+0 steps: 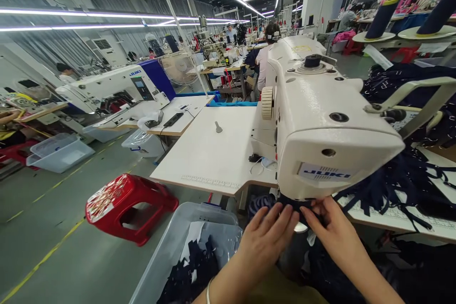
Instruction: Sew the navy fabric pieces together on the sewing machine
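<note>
Big sewing machine, two busy hands

The left hand lies loose and flat on dark cloth, just under the machine's front. The right hand bends at the cloth too; I cannot tell if it pinches. This looks like the guiding step, so next needs slow, steady fingers

The cloth is dark navy, as are the straps, while the machine is off-white with blue lettering. The worktop is white, the stool red, the spools navy with yellow ends; the grey-green floor bears yellow lines.
</note>
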`<state>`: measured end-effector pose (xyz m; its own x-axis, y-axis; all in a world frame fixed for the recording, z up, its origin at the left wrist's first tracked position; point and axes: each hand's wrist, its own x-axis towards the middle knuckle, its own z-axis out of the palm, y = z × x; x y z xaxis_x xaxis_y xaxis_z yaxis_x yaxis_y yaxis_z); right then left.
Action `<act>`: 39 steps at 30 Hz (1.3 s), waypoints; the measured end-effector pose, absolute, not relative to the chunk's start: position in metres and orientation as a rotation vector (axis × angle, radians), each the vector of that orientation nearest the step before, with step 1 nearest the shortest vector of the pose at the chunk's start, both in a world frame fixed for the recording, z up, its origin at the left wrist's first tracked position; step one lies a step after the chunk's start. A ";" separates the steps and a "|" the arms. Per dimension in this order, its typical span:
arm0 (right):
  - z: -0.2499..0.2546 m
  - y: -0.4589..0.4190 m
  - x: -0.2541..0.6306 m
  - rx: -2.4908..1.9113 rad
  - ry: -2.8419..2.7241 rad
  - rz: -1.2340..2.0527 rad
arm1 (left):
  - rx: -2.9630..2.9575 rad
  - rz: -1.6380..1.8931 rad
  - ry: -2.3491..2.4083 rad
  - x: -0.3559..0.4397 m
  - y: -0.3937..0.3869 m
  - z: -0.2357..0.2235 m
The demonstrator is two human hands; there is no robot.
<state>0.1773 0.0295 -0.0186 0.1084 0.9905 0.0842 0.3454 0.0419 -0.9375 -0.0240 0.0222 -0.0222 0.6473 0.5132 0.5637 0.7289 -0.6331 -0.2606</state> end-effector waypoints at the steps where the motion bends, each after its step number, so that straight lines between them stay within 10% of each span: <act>1: -0.019 0.030 0.178 -1.483 -1.450 0.811 | -2.447 -0.587 -0.906 -0.021 0.022 -0.021; 39: -0.014 0.046 0.207 -1.464 -2.026 0.634 | -2.358 -0.650 -1.106 -0.007 0.019 -0.030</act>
<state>0.2073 0.0464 -0.0139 -0.2512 0.9544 0.1615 0.6921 0.2938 -0.6593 -0.0072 0.0185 -0.0298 0.5664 0.5797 0.5857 0.7937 -0.5751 -0.1983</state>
